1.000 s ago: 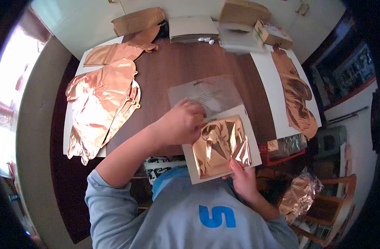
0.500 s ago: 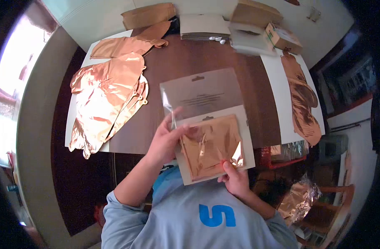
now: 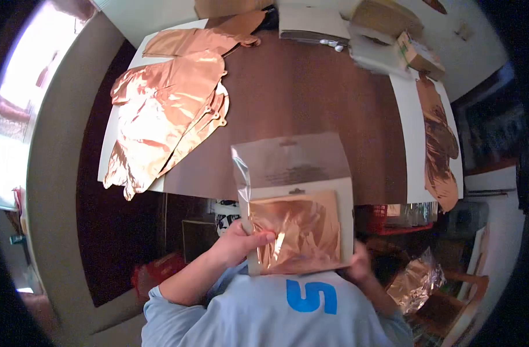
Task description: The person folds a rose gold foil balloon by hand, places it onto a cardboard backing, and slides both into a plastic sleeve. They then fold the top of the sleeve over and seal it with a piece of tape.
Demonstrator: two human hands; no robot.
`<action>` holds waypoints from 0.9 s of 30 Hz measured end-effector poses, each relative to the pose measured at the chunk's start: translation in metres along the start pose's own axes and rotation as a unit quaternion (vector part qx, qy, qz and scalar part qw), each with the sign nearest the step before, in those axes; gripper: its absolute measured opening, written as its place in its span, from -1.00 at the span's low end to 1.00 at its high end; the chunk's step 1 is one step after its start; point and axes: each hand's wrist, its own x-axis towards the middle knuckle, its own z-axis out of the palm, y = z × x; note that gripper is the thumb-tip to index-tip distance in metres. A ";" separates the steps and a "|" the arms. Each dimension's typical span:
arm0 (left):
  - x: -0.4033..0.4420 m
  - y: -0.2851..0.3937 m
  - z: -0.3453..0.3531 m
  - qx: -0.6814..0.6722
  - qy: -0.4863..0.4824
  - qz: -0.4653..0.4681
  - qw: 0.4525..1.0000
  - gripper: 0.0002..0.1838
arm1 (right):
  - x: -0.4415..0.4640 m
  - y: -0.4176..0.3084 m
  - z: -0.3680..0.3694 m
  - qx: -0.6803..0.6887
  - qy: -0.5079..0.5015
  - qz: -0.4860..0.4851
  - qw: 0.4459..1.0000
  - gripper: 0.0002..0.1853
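Observation:
A clear plastic bag (image 3: pixel 293 159) holds a pale card (image 3: pixel 346 202) with a folded rose-gold foil piece (image 3: pixel 299 231) in front of it. The bag is upright close to my chest, its transparent top part extending beyond the card. My left hand (image 3: pixel 241 242) grips the bag's left edge, thumb across the front over the foil. My right hand (image 3: pixel 359 263) is at the lower right corner of the bag, blurred, its fingers partly hidden behind the card's edge.
Rose-gold foil balloons (image 3: pixel 166 110) lie flat on the table's left side, another long one (image 3: pixel 438 141) on the right. Stacked cards (image 3: pixel 313 26), clear bags (image 3: pixel 374 52) and a small box (image 3: pixel 420 56) stand at the back. A red basket (image 3: pixel 400 225) is below the right edge.
The bag has come down nearer my chest and now stands straighter. My left hand has moved lower along its left edge; my right hand has shifted from its front to the lower right corner.

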 end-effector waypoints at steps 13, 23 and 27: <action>0.019 0.022 -0.002 -0.087 0.037 0.092 0.991 -0.43 | 0.072 -0.065 0.036 -0.008 0.132 -0.003 0.991 -0.70; -0.035 -0.012 0.012 -0.002 0.051 0.027 0.998 -0.54 | 0.030 -0.055 0.026 -0.187 0.210 0.040 0.959 -0.75; -0.028 0.004 0.007 -0.055 0.009 -0.054 0.997 -0.59 | 0.048 -0.061 0.033 -0.098 0.192 0.035 0.976 -0.68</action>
